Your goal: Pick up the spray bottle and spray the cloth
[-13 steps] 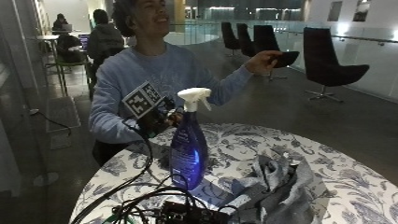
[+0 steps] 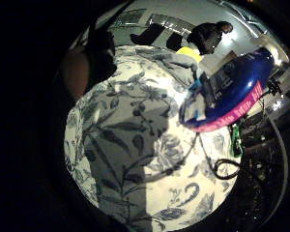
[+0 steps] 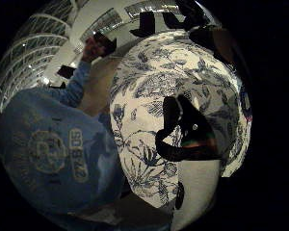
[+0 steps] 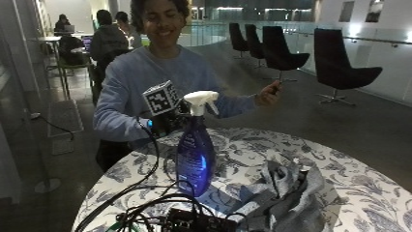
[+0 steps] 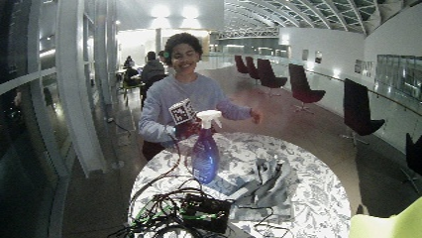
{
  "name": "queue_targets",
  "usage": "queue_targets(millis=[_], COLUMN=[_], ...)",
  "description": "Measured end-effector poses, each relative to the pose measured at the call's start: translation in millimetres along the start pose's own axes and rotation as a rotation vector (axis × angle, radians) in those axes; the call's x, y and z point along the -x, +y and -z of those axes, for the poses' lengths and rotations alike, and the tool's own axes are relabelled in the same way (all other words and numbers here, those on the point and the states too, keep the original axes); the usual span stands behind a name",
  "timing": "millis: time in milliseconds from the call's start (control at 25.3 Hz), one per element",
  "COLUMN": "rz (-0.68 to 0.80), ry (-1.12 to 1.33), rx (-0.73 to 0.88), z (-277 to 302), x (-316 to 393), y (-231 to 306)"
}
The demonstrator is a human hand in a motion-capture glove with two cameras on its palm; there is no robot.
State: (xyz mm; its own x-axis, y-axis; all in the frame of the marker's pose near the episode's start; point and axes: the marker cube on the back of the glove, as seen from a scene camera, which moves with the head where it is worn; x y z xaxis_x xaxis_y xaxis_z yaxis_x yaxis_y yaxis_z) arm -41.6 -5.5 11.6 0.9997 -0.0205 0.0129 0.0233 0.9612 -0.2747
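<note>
A blue spray bottle (image 4: 195, 154) with a white trigger head stands upright on the round table (image 4: 360, 169) with its floral cloth. My gloved right hand (image 4: 164, 124) hovers just behind and left of the bottle's neck, largely hidden by the bottle. In the little finger side palm view the bottle (image 2: 227, 94) lies off to one side, apart from the palm, and nothing is held. A crumpled grey cloth (image 4: 289, 193) lies on the table to the right of the bottle. The wide outside view shows the same bottle (image 5: 205, 156), cloth (image 5: 267, 186) and hand (image 5: 184, 130).
A black box with tangled cables (image 4: 193, 222) sits at the table's front edge, in front of the bottle. The person's bare left hand (image 4: 269, 94) is raised beyond the table's far side. Dark chairs (image 4: 341, 63) stand well behind.
The bare left hand has dropped lower. My gloved hand has edged slightly toward the bottle. Bottle and cloth have not moved.
</note>
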Motion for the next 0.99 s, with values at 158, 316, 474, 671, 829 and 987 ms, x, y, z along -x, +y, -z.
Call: queue_targets(millis=[158,316,474,671,829,987], rz=[-0.001,-0.028,-0.044,-0.152,-0.352,-0.538], ry=[0.002,-0.010,-0.020,-0.094,-0.285,-0.444], rx=[0.022,0.020,0.036,0.024,0.008,-0.049], z=[-2.1,0.6,1.5,12.1,23.2,37.2], x=[-1.0,-6.0,-10.5,-27.9,-55.5,-86.3], y=[2.8,7.3,12.9,25.9,42.3,56.2])
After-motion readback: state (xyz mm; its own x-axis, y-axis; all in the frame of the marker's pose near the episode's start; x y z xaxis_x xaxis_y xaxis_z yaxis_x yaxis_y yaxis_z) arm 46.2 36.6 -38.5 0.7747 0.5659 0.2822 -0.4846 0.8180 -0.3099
